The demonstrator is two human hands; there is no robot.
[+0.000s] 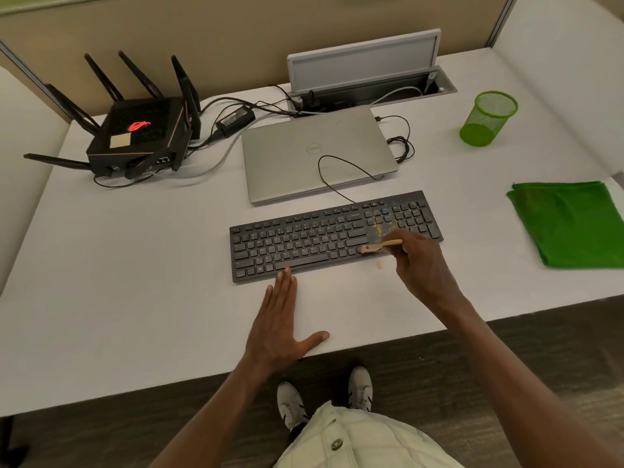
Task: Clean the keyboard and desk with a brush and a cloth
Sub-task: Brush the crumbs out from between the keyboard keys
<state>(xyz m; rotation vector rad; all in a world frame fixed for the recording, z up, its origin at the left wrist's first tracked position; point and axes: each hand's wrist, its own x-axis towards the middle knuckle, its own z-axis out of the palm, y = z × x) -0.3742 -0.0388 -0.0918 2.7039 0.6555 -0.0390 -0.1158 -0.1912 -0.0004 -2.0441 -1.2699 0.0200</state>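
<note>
Matt plastic keyboard (334,236), wooden brush (381,246)

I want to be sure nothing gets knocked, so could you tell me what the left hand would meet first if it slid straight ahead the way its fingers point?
The left hand lies flat on the desk; its fingertips would first meet the front edge of the keyboard, which they already almost touch.

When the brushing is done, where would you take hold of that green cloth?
Pinch the green cloth at its near-left corner, coming from the left with the right hand. It lies folded flat on the desk, so only an edge or corner lets fingers get under; that corner seems nearest the keyboard.
</note>
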